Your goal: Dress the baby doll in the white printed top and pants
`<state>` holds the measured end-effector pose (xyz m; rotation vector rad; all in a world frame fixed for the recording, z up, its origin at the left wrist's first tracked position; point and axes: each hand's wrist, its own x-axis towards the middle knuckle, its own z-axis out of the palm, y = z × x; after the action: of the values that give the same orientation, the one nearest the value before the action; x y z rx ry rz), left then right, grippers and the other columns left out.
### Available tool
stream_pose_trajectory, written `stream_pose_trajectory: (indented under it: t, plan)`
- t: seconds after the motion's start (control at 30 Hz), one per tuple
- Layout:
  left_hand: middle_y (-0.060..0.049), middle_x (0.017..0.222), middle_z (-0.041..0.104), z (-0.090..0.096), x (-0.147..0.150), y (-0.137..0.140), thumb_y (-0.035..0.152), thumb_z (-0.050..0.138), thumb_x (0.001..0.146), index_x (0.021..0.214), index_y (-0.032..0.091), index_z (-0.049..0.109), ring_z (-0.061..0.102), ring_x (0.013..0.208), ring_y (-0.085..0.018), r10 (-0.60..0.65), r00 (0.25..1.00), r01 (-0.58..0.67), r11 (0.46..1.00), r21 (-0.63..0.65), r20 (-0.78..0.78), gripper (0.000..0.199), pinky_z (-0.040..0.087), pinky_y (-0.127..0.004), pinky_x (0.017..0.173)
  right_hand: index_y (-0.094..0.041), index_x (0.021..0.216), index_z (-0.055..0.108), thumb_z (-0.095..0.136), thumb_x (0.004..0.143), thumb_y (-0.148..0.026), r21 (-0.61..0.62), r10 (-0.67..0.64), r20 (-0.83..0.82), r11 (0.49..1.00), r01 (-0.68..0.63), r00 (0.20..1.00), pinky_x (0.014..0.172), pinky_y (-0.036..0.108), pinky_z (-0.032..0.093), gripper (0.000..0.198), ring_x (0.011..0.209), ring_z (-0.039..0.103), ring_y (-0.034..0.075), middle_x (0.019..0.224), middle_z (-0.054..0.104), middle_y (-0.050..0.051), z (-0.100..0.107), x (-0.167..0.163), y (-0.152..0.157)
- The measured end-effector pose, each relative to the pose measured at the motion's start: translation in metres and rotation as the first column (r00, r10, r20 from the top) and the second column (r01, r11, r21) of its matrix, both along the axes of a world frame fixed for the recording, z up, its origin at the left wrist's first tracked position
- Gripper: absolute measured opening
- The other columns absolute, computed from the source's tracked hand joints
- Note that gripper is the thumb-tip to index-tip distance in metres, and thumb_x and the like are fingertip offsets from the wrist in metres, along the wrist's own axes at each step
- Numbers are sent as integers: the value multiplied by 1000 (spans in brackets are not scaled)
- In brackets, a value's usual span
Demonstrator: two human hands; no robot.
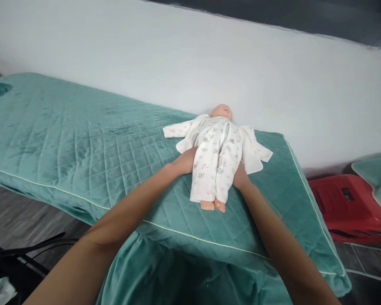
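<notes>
A baby doll (222,111) lies on its back on a green quilted bed cover, its head toward the wall. White printed baby pants (206,169) lie over its legs and much of its trunk, with the bare feet (212,205) sticking out below. A white printed baby jacket (252,148) is spread under the doll, its sleeves out to both sides. My left hand (188,161) is against the left side of the pants, its fingers tucked out of sight. On the opposite side my right hand (240,176) reaches beneath the pants, fingers hidden too.
The green quilted bed (82,140) runs along a white wall (114,55), with a face hole at its far left end. A red plastic chair or stool (352,207) stands right of the bed. Black straps and a dark item (15,262) are at lower left.
</notes>
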<state>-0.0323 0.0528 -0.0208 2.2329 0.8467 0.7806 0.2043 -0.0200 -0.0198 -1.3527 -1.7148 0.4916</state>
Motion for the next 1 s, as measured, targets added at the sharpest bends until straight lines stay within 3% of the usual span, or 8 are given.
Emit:
stream_pose_trajectory:
  t: [0.1, 0.3, 0.43, 0.57, 0.67, 0.77, 0.87, 1.0]
  plan:
    - [-10, 128, 69, -2, 3, -5, 36, 71, 78, 113, 22, 71, 59, 123, -35, 11, 1000, -10, 998, -61, 19, 38, 43, -48, 109, -26, 117, 68, 70, 79, -39, -11, -21, 29, 1000, 22, 999, 121, 56, 27, 40, 137, 46, 37, 136, 63, 10, -1, 1, 1]
    - [-11, 128, 69, -4, 5, -3, 31, 75, 74, 113, 21, 72, 58, 127, -33, 83, 990, -82, 997, -16, 111, 41, 41, -46, 113, -27, 112, 70, 68, 79, -38, -93, 26, 46, 995, -21, 999, 110, 56, 45, 35, 124, 60, 36, 125, 70, 9, -3, 8, -27]
    - [-13, 121, 71, -3, -2, -7, 28, 65, 85, 111, 17, 72, 63, 120, -30, 87, 994, -73, 977, 203, -60, 29, 45, -45, 110, -25, 115, 71, 64, 83, -35, -101, 20, 180, 995, -2, 983, 103, 55, 51, 34, 118, 64, 38, 122, 71, 11, -5, 11, -36]
    - [-14, 127, 68, -2, -25, -22, 20, 56, 90, 119, 16, 69, 58, 128, -25, 129, 953, 19, 877, 480, -274, 32, 37, -45, 119, -14, 127, 66, 56, 90, -29, 6, 19, 414, 1000, -23, 910, 108, 52, 47, 41, 123, 60, 36, 129, 67, 15, -6, 8, -33]
    - [-12, 132, 66, -4, -41, -31, 12, 52, 89, 120, 18, 69, 53, 134, -23, 146, 932, 75, 818, 571, -332, 36, 33, -44, 121, -10, 131, 63, 52, 93, -26, 102, -30, 514, 994, -27, 858, 109, 49, 47, 42, 129, 56, 33, 135, 63, 18, -7, 12, -33]
    - [-9, 132, 66, -4, -48, -35, 10, 49, 90, 121, 21, 69, 50, 137, -22, 139, 925, 90, 824, 559, -354, 39, 33, -46, 120, -15, 114, 73, 48, 90, -11, 135, 4, 583, 986, -101, 812, 107, 46, 49, 35, 123, 60, 30, 118, 72, 14, -8, 22, -43]
    - [-6, 130, 67, -3, -49, -40, 7, 47, 89, 120, 24, 70, 51, 136, -22, 118, 927, 85, 859, 505, -357, 42, 34, -47, 119, -20, 109, 74, 40, 82, 4, 131, 71, 609, 973, -189, 790, 112, 50, 44, 50, 122, 60, 26, 117, 73, 9, -10, 32, -62]
    - [-8, 128, 66, -1, -51, -68, 8, 44, 92, 122, 21, 66, 54, 129, -23, 139, 969, -34, 893, 449, -204, 39, 40, -46, 113, -18, 122, 66, 40, 88, 2, 158, 28, 474, 981, -116, 880, 107, 46, 48, 47, 124, 59, 24, 130, 66, 11, -10, 27, -95]
